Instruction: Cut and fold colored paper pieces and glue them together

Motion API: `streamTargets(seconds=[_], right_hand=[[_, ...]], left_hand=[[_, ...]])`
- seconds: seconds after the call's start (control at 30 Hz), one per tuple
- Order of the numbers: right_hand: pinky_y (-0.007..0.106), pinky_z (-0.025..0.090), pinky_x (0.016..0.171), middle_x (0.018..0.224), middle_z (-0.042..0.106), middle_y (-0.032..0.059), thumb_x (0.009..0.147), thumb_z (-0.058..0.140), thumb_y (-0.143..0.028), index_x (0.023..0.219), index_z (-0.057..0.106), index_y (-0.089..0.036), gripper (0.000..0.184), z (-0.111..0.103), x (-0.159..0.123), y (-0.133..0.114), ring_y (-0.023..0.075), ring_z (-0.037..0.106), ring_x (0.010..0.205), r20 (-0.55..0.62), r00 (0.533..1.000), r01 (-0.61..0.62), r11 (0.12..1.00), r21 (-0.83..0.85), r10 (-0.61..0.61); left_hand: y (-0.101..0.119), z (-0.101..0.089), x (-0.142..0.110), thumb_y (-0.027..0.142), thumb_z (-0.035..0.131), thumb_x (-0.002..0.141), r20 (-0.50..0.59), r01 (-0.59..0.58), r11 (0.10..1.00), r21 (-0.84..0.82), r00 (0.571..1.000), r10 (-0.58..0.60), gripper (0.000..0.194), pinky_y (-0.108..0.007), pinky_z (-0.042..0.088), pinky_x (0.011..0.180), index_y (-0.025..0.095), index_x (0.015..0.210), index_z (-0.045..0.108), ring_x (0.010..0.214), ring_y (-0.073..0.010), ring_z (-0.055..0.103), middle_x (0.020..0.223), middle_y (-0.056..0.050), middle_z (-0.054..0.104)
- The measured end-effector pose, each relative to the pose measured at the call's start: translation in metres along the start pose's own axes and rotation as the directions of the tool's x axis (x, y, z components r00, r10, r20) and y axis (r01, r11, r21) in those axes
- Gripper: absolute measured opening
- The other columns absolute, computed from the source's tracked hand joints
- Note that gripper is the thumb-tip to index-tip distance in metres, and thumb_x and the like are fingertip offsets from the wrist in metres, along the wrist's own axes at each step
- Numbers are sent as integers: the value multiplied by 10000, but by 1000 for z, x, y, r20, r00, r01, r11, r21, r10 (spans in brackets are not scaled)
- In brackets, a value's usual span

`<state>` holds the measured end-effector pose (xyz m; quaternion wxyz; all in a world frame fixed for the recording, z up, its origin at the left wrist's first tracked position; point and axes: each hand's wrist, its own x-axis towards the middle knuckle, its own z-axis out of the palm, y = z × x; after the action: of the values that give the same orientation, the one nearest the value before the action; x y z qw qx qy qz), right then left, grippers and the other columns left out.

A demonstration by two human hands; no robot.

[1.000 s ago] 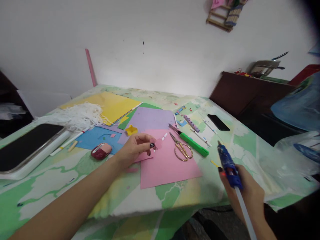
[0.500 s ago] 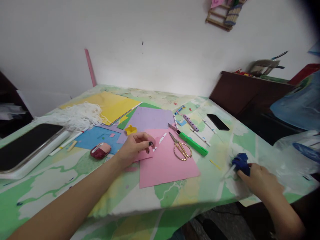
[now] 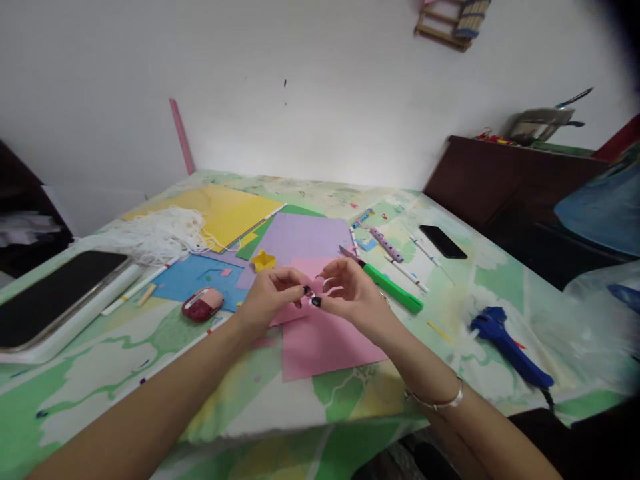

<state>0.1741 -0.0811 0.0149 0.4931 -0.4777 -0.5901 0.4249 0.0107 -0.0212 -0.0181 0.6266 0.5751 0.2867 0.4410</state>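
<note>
My left hand pinches a small pink craft piece between thumb and fingers, above the pink sheet. From the other side my right hand meets it, thumb and curled fingers closed about the same piece. Its exact shape is mostly hidden by the fingers. A green utility knife lies just beyond my right hand, which covers the scissors. To the right, a blue glue gun rests on its side on the tablecloth. A yellow flower-shaped piece sits behind my left hand.
Purple, yellow and blue sheets overlap at centre and left. White string is heaped there, near a tablet-like device and a dark red case. A black phone and a plastic bag lie right.
My right hand has set the glue gun down on the right of the table, let go, and come to the pink piece. My left hand has stayed nearly in place.
</note>
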Motion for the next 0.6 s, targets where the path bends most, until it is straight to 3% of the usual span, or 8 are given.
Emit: streamTargets(seconds=[0.33,0.6], right_hand=[[246,461,702,840,566,-12,719,644,-174,896,541,-191,206,-2,8,18,99,552,768,34,999,-5,970,243,-3],[241,459,661,833,549,-11,707,658,-148,858,556,-191,187,-1,9,22,95,545,745,-19,999,32,976,216,-29]], left_hand=[[-2,2,-1,179,701,702,34,34,999,-28,999,-33,51,-176,459,512,140,710,668,584,-82,552,722,-13,644],[-1,4,-3,164,680,720,45,43,999,-1,998,-43,35,-175,470,521,135,730,664,610,-88,558,721,-15,631]])
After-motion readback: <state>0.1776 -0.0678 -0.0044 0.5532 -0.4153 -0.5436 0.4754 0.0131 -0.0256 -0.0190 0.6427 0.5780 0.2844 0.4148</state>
